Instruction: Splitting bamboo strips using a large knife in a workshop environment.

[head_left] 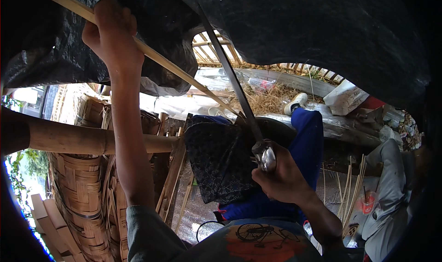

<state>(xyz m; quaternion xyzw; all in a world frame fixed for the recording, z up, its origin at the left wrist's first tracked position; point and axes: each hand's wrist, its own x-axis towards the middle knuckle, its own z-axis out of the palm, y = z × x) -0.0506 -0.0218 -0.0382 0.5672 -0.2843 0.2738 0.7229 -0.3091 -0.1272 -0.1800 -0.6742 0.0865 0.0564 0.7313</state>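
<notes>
My left hand (113, 36) is raised at the upper left, its fingers wrapped round a long pale bamboo strip (168, 66). The strip slants down to the right, and its lower end comes close to a knife blade above my lap. My right hand (285, 174) grips a long, narrow-bladed knife (237, 84) near a shiny metal collar. Its dark blade points up and slightly left; most of the handle is hidden in my fist. A dark patterned cloth (218, 158) covers my lap over blue trousers (307, 133).
A thick bamboo pole (87, 137) crosses at left, before tall woven bamboo baskets (80, 183). Black plastic sheeting (322, 27) hangs above. Thin bamboo sticks (350, 188) and a red cup (367, 202) are at right, beside another person's grey-trousered leg (391, 174). Straw (271, 98) lies ahead.
</notes>
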